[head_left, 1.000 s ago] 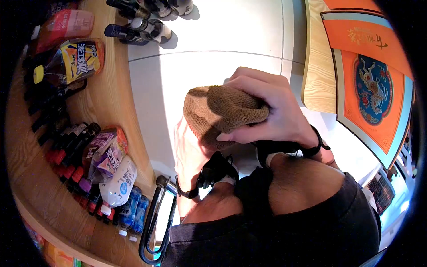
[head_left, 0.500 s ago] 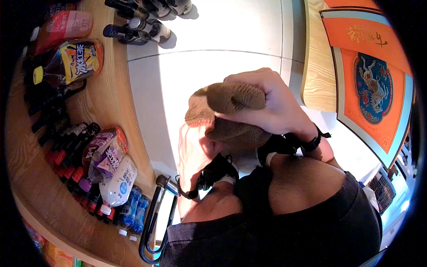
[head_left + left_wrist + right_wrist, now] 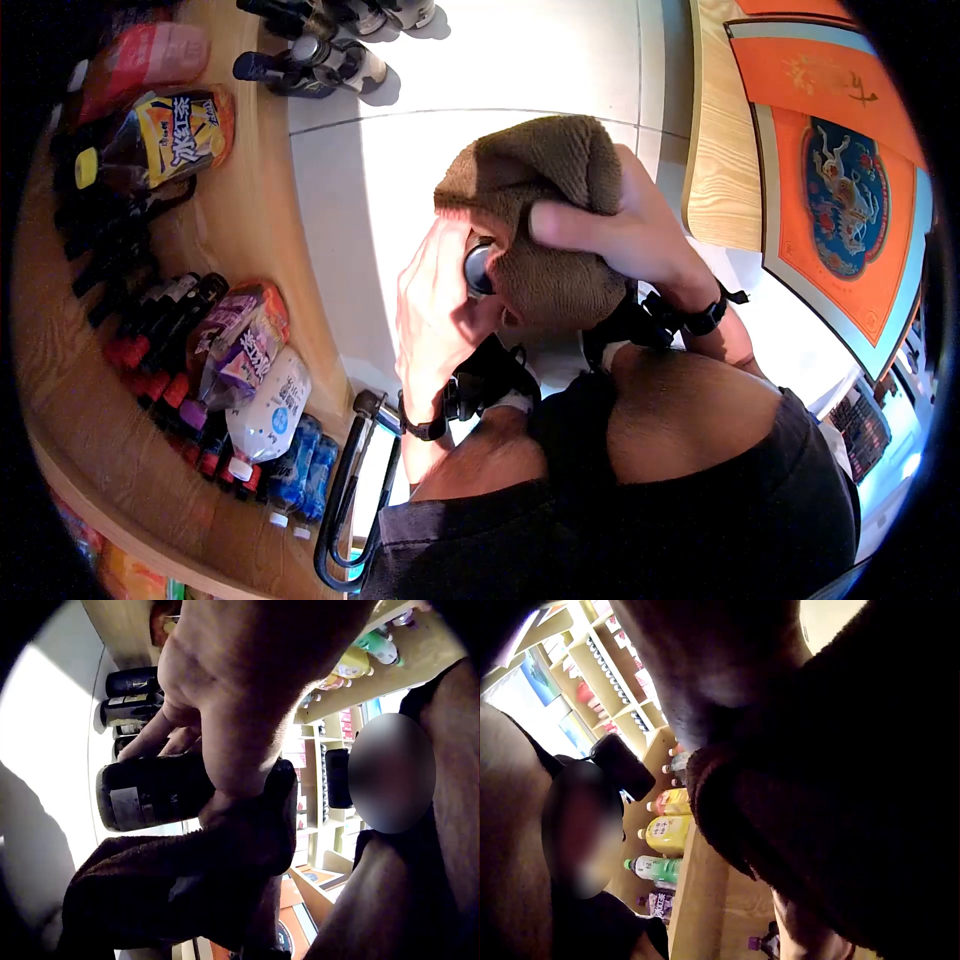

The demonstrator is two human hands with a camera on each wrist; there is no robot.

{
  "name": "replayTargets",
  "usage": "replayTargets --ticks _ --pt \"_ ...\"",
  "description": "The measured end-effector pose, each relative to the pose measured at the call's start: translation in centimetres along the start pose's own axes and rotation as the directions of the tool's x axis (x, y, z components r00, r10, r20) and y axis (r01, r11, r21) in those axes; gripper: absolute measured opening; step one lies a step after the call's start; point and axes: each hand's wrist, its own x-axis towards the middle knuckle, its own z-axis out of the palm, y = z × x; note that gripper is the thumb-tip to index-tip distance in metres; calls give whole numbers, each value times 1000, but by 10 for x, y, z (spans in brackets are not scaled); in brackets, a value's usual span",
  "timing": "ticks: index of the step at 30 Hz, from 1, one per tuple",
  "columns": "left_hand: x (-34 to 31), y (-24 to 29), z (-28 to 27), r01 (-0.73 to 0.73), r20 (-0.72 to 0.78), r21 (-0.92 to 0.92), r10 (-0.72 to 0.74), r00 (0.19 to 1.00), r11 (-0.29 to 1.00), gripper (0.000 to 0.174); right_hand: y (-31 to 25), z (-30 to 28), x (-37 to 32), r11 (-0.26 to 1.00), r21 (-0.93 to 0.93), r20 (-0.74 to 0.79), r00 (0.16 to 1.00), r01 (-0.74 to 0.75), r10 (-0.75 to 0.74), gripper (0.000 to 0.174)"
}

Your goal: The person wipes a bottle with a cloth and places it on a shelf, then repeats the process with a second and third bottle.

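My left hand grips a dark glass bottle with a pale label. In the head view only the bottle's round dark end shows between the left fingers and a brown cloth. My right hand holds this thick terry cloth, its thumb pressing a fold, and the cloth drapes down beside the bottle. The right wrist view is mostly filled by the shadowed cloth. Both hands are above the tiled floor, in front of the person's knees.
Dark bottles stand on the floor at the upper left. A wooden shelf along the left holds many drinks, including an iced tea bottle. Orange boxes sit on a wooden surface at right. A black U-shaped bar stands by the shelf.
The right hand has shifted and turned the cloth, raising its upper part and opening its folds. The bottle's dark end now shows beside the left fingers, where cloth covered it before.
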Motion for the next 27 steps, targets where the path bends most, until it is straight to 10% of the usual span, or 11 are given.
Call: replayTargets --ticks 8,18,27 --pt "-3 -4 -1 -169 -6 85 171 985 982 36 -2 1 0 884 -451 107 990 127 -88 45" --pt "-9 -9 2 -98 61 17 97 993 995 41 0 -7 5 902 -391 180 976 185 -122 36" --pt "-8 -12 5 -73 -108 -82 64 992 994 63 17 -13 4 931 -364 -76 996 16 -47 33"
